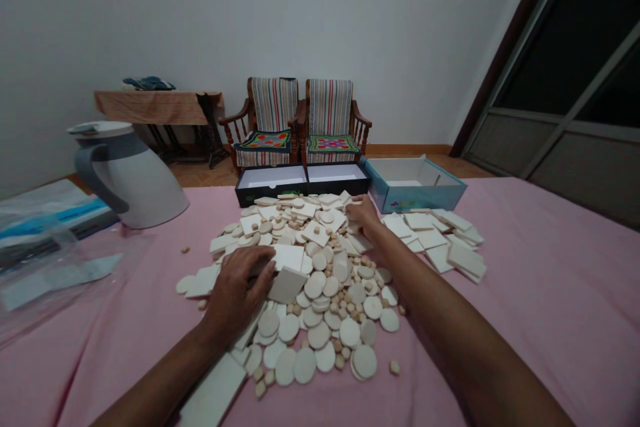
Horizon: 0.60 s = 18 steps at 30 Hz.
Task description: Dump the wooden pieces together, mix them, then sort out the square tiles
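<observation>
A wide heap of pale wooden pieces, with round discs (305,365), small cubes and flat square tiles, covers the middle of the pink cloth. My left hand (240,287) is at the heap's left side, its thumb and fingers closed on white square tiles (288,257). At the far right of the heap, my right hand (363,215) reaches among the tiles with its fingers bent; what lies under its fingertips is too small to tell. Right of that hand lies a separate pile of square tiles (431,238).
Behind the heap stand an open black box (245,196) in two parts and an open light blue box (420,199). A white and grey jug (145,180) and plastic packaging (55,267) are at the left. Two wooden chairs stand beyond the cloth.
</observation>
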Available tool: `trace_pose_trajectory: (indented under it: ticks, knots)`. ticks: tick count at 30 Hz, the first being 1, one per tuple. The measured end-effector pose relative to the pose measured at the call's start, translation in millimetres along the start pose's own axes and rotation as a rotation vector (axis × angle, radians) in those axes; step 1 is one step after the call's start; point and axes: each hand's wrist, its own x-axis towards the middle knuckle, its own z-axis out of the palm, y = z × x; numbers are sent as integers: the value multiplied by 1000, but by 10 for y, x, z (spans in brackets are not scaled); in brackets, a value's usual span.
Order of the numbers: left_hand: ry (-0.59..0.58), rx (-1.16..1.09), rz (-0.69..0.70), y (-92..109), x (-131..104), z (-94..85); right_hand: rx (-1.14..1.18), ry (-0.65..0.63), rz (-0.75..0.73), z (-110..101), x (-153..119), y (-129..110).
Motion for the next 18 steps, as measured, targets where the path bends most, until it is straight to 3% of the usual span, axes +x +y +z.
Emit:
trace_pose_trajectory:
  ticks: [8, 14, 18]
  knots:
    - [-2, 21, 11, -8, 12, 3, 229, -9, -67, 26, -449, -382]
    - [5, 25, 27, -29, 0, 16, 342, -209, -472, -80, -807, -786]
    - [1, 28, 24, -18, 5, 11, 429, -258, -588, -216, -736, -782]
